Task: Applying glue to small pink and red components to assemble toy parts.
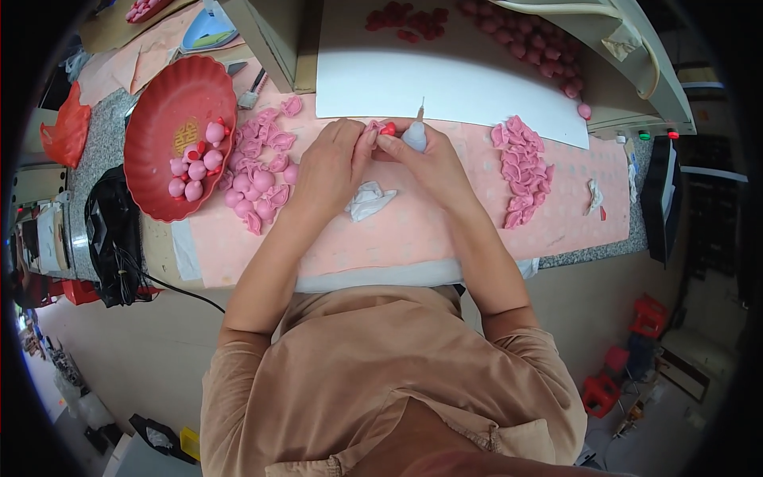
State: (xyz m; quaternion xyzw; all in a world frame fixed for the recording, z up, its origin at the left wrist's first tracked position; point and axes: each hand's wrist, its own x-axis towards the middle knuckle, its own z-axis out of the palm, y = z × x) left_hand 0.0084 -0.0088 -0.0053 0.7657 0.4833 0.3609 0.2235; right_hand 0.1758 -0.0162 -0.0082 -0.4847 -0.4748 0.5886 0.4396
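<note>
My left hand (338,155) and my right hand (433,163) meet at the middle of the pink-covered bench. The left fingers pinch a small curled pink piece (373,128), partly hidden by them. Against it is a small glossy red piece (388,129), at the tips of the right thumb and finger. Tucked in my right hand is a translucent squeeze bottle (414,137) with a thin needle tip pointing away from me. Left of my hands lie pink balls (253,184) and curled pink pieces (256,133). A crumpled white tissue (370,201) sits between my forearms.
A red fluted bowl (151,103) with pink balls and red bits stands at left. More curled pieces (524,171) are piled at right. Ahead, a white sheet (381,87) inside a box-like housing (675,95) bears red pieces (409,20) and pink balls (532,40).
</note>
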